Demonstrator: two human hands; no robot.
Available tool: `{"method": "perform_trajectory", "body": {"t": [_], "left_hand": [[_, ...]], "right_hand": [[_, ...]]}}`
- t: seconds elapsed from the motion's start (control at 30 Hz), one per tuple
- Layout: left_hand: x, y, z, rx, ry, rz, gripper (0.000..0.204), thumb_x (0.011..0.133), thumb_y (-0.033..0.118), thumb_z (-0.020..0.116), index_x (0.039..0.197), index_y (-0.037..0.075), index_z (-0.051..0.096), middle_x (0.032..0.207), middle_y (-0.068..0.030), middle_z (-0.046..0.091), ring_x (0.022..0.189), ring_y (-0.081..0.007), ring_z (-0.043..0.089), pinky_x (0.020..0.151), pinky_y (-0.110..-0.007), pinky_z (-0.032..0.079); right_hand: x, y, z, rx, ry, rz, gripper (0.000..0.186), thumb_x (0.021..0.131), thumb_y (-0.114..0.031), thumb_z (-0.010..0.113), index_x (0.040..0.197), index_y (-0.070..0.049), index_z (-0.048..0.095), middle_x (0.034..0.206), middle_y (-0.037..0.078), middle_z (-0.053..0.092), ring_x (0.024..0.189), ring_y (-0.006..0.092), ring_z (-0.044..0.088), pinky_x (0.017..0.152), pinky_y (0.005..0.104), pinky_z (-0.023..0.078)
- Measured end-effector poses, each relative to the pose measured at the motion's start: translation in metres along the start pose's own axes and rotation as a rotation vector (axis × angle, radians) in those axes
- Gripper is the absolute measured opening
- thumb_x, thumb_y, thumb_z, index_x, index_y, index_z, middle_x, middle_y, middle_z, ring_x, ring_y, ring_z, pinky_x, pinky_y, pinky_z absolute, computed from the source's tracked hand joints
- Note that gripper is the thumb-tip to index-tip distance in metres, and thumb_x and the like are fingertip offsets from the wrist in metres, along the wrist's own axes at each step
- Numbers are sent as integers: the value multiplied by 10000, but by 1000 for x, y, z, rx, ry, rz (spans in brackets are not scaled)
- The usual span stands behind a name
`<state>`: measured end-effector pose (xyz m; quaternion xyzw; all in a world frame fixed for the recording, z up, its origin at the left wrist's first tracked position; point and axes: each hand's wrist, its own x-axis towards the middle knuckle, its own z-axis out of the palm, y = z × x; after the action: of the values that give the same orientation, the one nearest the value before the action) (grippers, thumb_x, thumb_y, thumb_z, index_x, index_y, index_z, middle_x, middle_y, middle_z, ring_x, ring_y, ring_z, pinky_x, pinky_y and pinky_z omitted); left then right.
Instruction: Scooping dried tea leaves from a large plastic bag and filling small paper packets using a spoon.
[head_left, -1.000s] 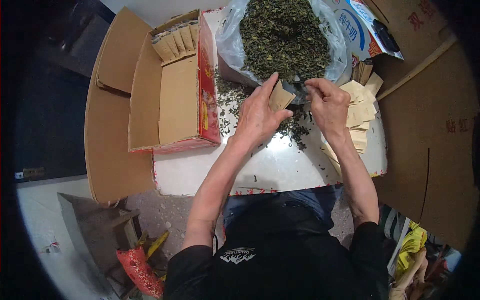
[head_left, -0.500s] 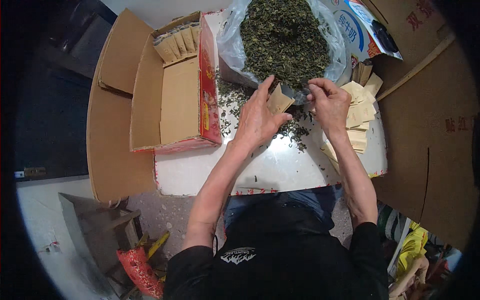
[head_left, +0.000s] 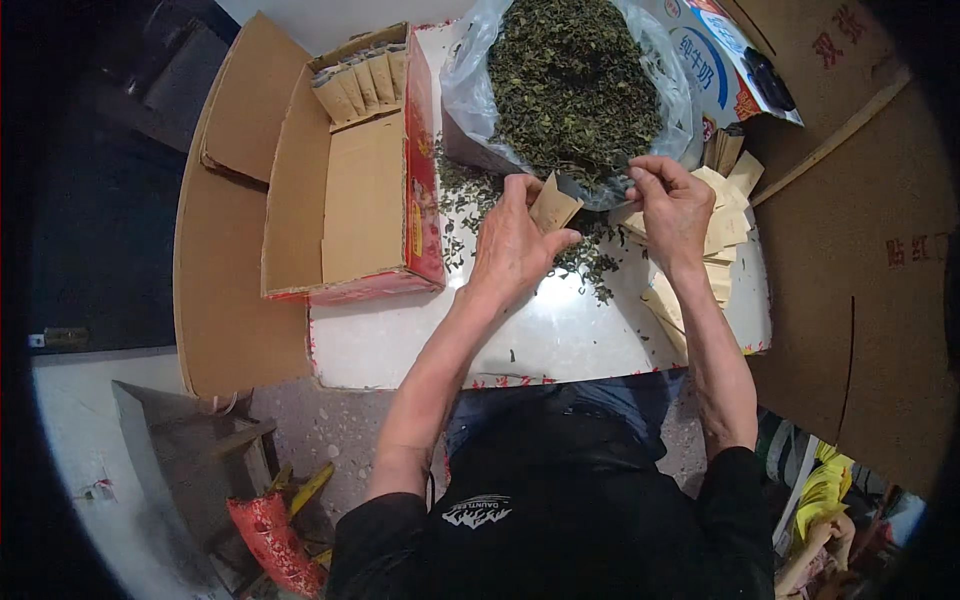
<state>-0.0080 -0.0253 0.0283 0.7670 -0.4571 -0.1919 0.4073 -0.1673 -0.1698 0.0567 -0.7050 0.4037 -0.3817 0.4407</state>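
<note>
My left hand [head_left: 510,240] is closed around a small brown paper packet [head_left: 556,203], its mouth tilted up toward the right. At the front rim of a clear plastic bag [head_left: 466,80], my right hand [head_left: 677,215] is pinched; what its fingertips hold, if anything, is too small to make out. Dried dark green leaves [head_left: 575,85], like loose tea, heap high inside the bag. Flat brown paper packets [head_left: 728,225] lie in a loose pile right of my right hand and partly under it.
On the left, an open cardboard box [head_left: 365,200] holds a row of upright filled packets [head_left: 360,85] at its far end. Loose leaves [head_left: 590,265] are scattered over the white tabletop [head_left: 420,340]. A blue-and-white carton [head_left: 715,65] stands behind; large brown cardboard [head_left: 850,260] borders the right.
My left fingers, stretched out before, have curled in round the packet. My right hand has shifted slightly to the right, staying pinched by the bag's rim.
</note>
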Motion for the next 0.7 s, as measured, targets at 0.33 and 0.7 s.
{"method": "perform_trajectory", "body": {"t": [0.33,0.7], "left_hand": [[1,-7,0,33,42,52,749,770,244,973,1306,0,510,1045,-163,735,765,-251,700,754,-414,579],[3,0,-8,-39,-40,-66,703,797,210,941,1299,-7,499,1203,-298,705,1133,-471,702,989,-516,553]], "right_hand": [[-3,-14,-5,3,-1,-27,138,1027,-38,703,1101,14,807,889,22,767,747,77,701,663,244,575],[-17,-21,-16,-81,-84,-125,131,1009,8,698,1080,17,807,845,27,767,704,75,698,628,243,560]]}}
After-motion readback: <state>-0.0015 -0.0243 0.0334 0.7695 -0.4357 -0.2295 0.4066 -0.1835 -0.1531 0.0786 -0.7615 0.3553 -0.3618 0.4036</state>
